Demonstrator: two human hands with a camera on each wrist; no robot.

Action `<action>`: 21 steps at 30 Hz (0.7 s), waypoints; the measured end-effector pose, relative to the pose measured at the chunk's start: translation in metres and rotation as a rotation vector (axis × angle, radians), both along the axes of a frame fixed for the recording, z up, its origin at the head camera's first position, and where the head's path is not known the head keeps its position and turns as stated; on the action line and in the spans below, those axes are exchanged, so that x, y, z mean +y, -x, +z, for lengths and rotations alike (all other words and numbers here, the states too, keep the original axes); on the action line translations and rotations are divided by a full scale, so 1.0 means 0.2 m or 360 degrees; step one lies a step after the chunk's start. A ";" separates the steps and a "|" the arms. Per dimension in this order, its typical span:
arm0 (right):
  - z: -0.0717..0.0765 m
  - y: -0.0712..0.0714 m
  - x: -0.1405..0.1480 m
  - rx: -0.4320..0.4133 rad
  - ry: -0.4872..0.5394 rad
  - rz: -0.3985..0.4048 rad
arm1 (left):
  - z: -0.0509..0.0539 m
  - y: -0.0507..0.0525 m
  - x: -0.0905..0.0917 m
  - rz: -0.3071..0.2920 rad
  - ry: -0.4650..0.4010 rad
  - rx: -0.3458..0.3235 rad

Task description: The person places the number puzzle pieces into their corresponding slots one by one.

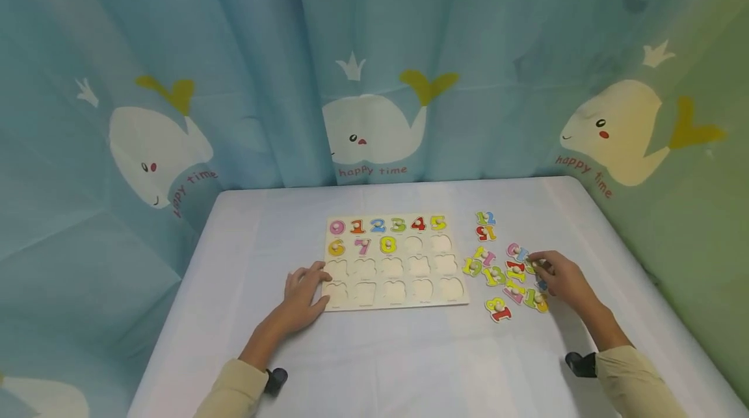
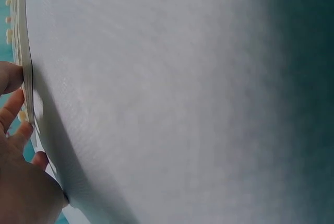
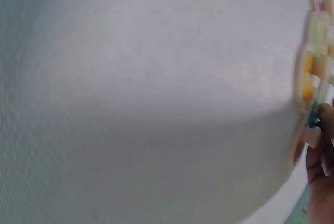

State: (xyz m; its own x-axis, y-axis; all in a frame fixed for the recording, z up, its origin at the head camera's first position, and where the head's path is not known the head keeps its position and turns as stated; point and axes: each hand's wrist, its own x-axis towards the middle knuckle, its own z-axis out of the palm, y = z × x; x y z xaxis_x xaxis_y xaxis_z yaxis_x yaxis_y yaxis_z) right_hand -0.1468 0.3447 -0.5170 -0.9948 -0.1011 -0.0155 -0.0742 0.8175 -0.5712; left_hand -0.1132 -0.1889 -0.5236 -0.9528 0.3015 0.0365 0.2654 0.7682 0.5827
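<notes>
Rested left hand [image 1: 304,294], spread, on left edge of number board [image 1: 379,291], likely to steady it. Bent right hand [image 1: 563,277] over loose number pieces [image 1: 494,275] beside it; could not tell whether pinching one. Farther, saw numerals 0 to 8 [image 1: 378,225] seated, apparently recess-held.

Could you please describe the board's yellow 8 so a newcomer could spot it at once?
On the white table, find the pale puzzle board. In its second row from the top, look just right of the pink 7. The yellow 8 is that row's last seated piece, with empty recesses to its right.
</notes>
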 end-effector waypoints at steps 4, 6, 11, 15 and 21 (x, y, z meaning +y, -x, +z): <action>0.02 0.01 -0.01 0.0036 -0.0010 -0.0044 | -0.01 0.01 0.01 -0.0013 0.0028 -0.0025; 0.03 0.03 -0.03 0.0037 0.0012 -0.0094 | -0.01 0.01 0.01 -0.0009 0.0030 -0.0044; 0.05 0.11 -0.23 0.0132 0.0062 -0.0073 | 0.00 0.00 0.01 0.0018 -0.0009 -0.0030; 0.04 0.20 -0.47 0.0191 0.0132 0.0092 | 0.00 0.01 0.01 0.0009 0.0012 -0.0020; 0.02 0.30 -0.79 0.0173 0.0089 0.0410 | -0.01 0.00 0.00 0.0016 0.0023 -0.0024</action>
State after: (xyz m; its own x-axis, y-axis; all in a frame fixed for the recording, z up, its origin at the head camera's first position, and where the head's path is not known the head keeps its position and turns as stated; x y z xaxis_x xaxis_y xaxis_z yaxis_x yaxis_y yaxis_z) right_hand -0.2063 0.1868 -0.5138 -0.9316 -0.3487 0.1027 -0.3390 0.7312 -0.5920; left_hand -0.1136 -0.1887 -0.5253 -0.9561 0.2926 0.0175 0.2490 0.7792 0.5752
